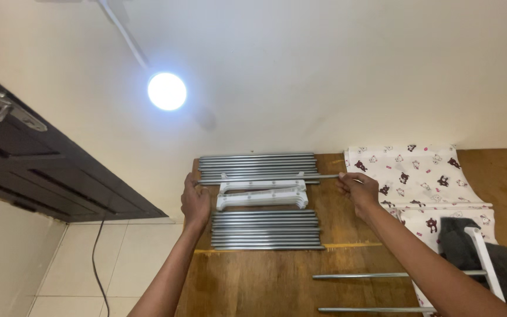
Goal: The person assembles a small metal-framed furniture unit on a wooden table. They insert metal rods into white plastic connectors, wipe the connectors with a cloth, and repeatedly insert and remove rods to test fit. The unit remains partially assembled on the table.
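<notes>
I saw no labels or signs near the hands, only bare parts laid out on a brown wooden worktop (253, 282). My left hand (195, 203) was curled around the left end of a long grey metal rod (277, 178), and my right hand (358, 189) pinched its right end between thumb and fingers, so the rod ran straight across between the two hands. Just beyond the rod, touching or nearly touching it, lay a stack of grey metal tubes (257, 161) set side by side, reaching to the far edge of the worktop against the cream wall (335, 76). Between my hands and a little nearer to me sat two white plastic brackets (262, 195), long and flat with notched ends, and nearer still a second stack of tubes (265, 230) lay parallel to the first. Below my right forearm two loose rods (371, 275) rested apart from the stacks. To the right of my right hand a white cloth printed with small dark and pink animal figures (418, 176) was spread over the wood, and beyond it a dark grey cloth (488, 258) sat under a white plastic piece (485, 258). Left of my left hand the worktop ended at a straight edge, with pale floor tiles (107, 264), a black cable (98, 258) and a dark door (42, 164) beyond; bare wood lay open nearer to me between my arms.
</notes>
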